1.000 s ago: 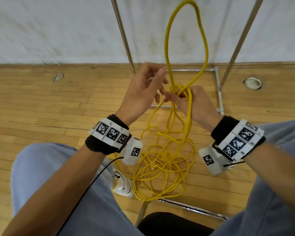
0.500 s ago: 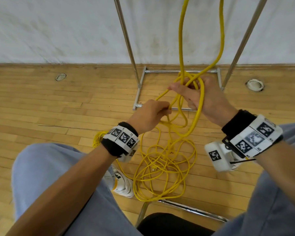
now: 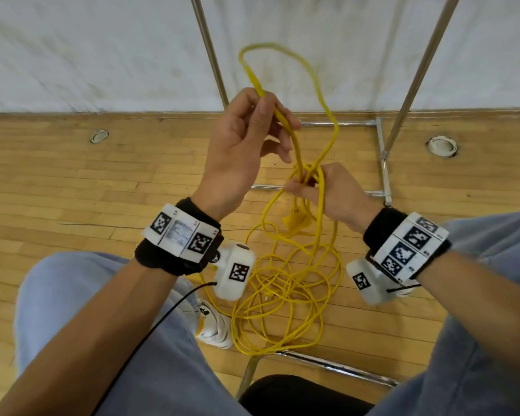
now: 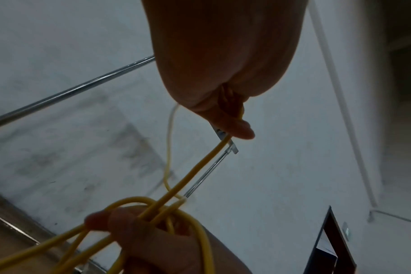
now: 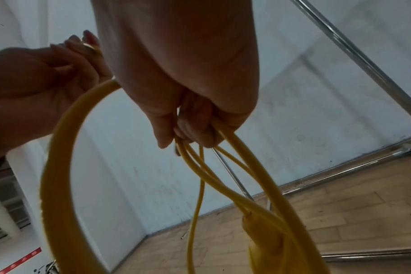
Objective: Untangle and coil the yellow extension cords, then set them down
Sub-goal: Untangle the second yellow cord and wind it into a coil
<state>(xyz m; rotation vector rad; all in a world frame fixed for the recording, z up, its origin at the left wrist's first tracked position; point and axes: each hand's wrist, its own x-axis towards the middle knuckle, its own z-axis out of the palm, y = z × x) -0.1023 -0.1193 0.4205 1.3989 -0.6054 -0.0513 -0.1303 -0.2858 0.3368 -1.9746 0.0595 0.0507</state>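
The left hand (image 3: 240, 145) is raised above and to the left of the right hand (image 3: 336, 193), pinching one strand of the yellow extension cord (image 3: 285, 283) between thumb and fingers (image 4: 241, 129). From that pinch the cord rises in a tall open loop (image 3: 312, 73) in front of the white wall (image 3: 102, 55), then drops back down to the right hand. The right hand is curled round several gathered strands; its fingers (image 5: 195, 129) close on the bunch, with one thicker turn sweeping out to the left of it and back under. Just below the right hand hangs a yellow plug end (image 3: 296, 220), in the air. Further beneath both hands, the rest of the cord lies in a loose tangle on the wooden floor (image 3: 72, 190), between the person's knees and just right of a white shoe (image 3: 213, 325). Beyond the hands stands a chrome rack frame (image 3: 382, 163), its feet on the floor by the wall. Below the tangle, a chrome chair leg (image 3: 327, 366) crosses the floor
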